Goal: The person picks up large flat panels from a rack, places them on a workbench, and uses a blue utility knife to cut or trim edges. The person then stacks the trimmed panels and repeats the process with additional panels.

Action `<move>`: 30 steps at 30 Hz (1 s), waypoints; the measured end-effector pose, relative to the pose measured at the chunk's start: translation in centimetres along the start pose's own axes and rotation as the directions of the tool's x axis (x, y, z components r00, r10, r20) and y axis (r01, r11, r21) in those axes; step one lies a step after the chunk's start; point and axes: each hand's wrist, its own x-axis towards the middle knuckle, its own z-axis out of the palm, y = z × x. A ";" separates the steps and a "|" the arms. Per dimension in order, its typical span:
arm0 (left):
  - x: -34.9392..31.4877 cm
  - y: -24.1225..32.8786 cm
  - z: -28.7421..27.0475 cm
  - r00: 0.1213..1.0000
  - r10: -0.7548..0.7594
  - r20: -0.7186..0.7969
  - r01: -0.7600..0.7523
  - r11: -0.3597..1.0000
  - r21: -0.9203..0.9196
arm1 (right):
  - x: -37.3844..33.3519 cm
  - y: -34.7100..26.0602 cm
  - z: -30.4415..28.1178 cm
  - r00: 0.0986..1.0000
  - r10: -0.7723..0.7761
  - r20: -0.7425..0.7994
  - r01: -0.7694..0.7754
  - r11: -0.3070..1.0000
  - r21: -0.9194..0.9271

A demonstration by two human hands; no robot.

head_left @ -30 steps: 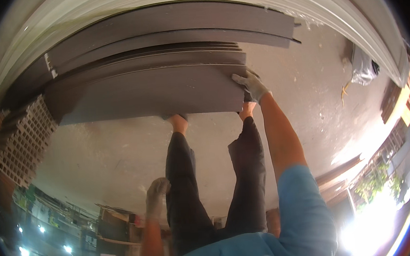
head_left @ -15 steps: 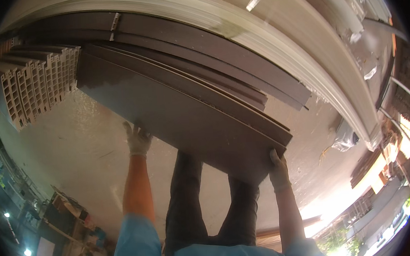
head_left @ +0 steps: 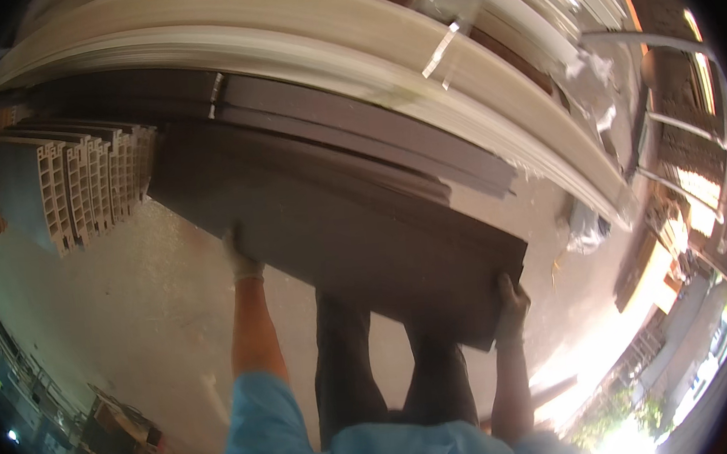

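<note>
A long, wide dark brown panel (head_left: 338, 229) slants across the middle, in front of my legs. My left hand (head_left: 243, 255), in a pale glove, is closed on its near long edge, with the other fingers partly hidden. At the panel's right end my gloved right hand (head_left: 511, 305) grips the short edge, thumb on top and fingers out of sight beneath. The panel's far left end lies close to a stack of pale-ended hollow boards (head_left: 91, 184), whether touching I cannot tell.
Beyond the panel lie more dark brown boards (head_left: 356, 134) and long cream-coloured profiles (head_left: 298, 40). A crumpled plastic bag (head_left: 586, 228) rests on the grey floor (head_left: 156, 303) at the right. Metal rails (head_left: 685, 129) stand at the far right, and clutter fills the lower left.
The panel's top face now looks broader, and the long step along its far side shows less. My right hand sits slightly farther right and lower in the picture. The whole view has shifted.
</note>
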 end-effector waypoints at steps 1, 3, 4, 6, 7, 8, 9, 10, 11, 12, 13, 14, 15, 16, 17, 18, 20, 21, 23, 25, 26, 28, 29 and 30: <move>-1.2 0.0 0.0 1.000 -0.011 0.015 0.010 0.998 0.057 | -0.4 -0.8 -1.2 0.999 0.036 -0.005 -0.036 0.999 0.019; -3.3 -0.5 0.4 0.997 -0.074 0.016 0.072 0.992 0.101 | -1.6 -2.1 -4.2 0.996 0.088 -0.026 -0.087 0.996 0.032; -4.6 -1.0 0.7 0.995 -0.090 0.044 0.084 0.990 0.110 | -2.3 -2.3 -5.7 0.993 0.108 -0.046 -0.106 0.994 0.034; -7.9 -1.8 1.8 0.982 -0.123 0.144 0.107 0.987 0.118 | -3.7 -2.5 -9.8 0.986 0.140 -0.093 -0.139 0.990 0.016; -9.8 -2.3 2.4 0.982 -0.154 0.106 0.144 0.985 0.095 | -4.7 -2.5 -12.2 0.980 0.163 -0.117 -0.165 0.986 -0.004; -11.9 -2.9 3.0 0.978 -0.183 0.098 0.178 0.982 0.059 | -5.6 -2.3 -14.7 0.972 0.188 -0.139 -0.193 0.981 -0.023; -14.1 -3.4 3.7 0.967 -0.221 0.126 0.224 0.975 -0.006 | -6.5 -2.0 -17.2 0.969 0.187 -0.162 -0.193 0.981 -0.022; -16.5 -4.0 4.3 0.954 -0.266 0.140 0.269 0.963 -0.001 | -7.4 -1.8 -20.0 0.965 0.187 -0.184 -0.194 0.981 -0.019; -19.2 -4.6 4.8 0.928 -0.324 0.183 0.333 0.943 -0.022 | -8.5 -1.5 -22.9 0.959 0.193 -0.206 -0.200 0.980 -0.016; -21.7 -5.3 5.4 0.915 -0.372 0.155 0.383 0.922 -0.048 | -9.8 -1.0 -25.6 0.947 0.213 -0.241 -0.212 0.977 0.028; -24.3 -6.4 6.1 0.919 -0.342 0.195 0.341 0.939 0.039 | -11.0 -0.6 -28.7 0.939 0.224 -0.260 -0.219 0.974 0.048; -27.2 -7.6 6.7 0.942 -0.290 0.169 0.274 0.955 0.112 | -12.2 -0.1 -31.9 0.933 0.238 -0.269 -0.229 0.971 0.066; -30.2 -9.0 7.2 0.979 -0.191 0.073 0.174 0.966 0.193 | -12.9 0.7 -34.9 0.934 0.244 -0.260 -0.229 0.970 0.084; -33.6 -10.1 7.8 0.967 -0.191 0.169 0.139 0.950 0.279 | -14.1 1.7 -37.8 0.927 0.241 -0.286 -0.213 0.969 0.125; -37.0 -12.0 8.5 0.968 -0.143 0.206 0.062 0.933 0.355 | -14.1 3.0 -40.6 0.931 0.213 -0.298 -0.167 0.971 0.171; -40.2 -13.7 9.4 0.948 -0.112 0.297 -0.020 0.913 0.407 | -13.6 4.8 -43.5 0.944 0.209 -0.255 -0.146 0.958 0.246; -46.9 -15.8 11.0 0.984 -0.048 0.169 -0.062 0.808 0.587 | -16.7 8.3 -49.9 0.940 0.272 -0.207 -0.179 0.908 0.379; -49.6 -17.9 12.0 0.994 -0.005 0.109 -0.066 0.766 0.640 | -17.5 10.4 -53.0 0.934 0.300 -0.192 -0.208 0.898 0.388; -55.2 -21.5 13.7 0.957 -0.149 0.248 -0.047 0.765 0.642 | -18.6 14.9 -59.4 0.913 0.355 -0.202 -0.256 0.883 0.394; -60.0 -25.0 15.7 0.927 -0.223 0.302 -0.045 0.733 0.678 | -20.8 19.5 -64.7 0.909 0.365 -0.202 -0.235 0.848 0.475; -62.0 -26.2 16.8 0.924 -0.228 0.307 -0.058 0.710 0.701 | -22.0 21.2 -66.4 0.903 0.379 -0.201 -0.231 0.825 0.517; -65.3 -29.5 19.2 0.888 -0.274 0.368 -0.069 0.713 0.697 | -23.8 24.8 -69.7 0.897 0.386 -0.216 -0.195 0.784 0.590; -66.5 -30.8 20.6 0.854 -0.316 0.413 -0.057 0.733 0.678 | -24.9 25.9 -70.6 0.892 0.388 -0.231 -0.175 0.767 0.617; -67.7 -32.4 21.6 0.827 -0.347 0.442 -0.042 0.747 0.664 | -25.6 27.3 -71.5 0.878 0.414 -0.241 -0.178 0.749 0.639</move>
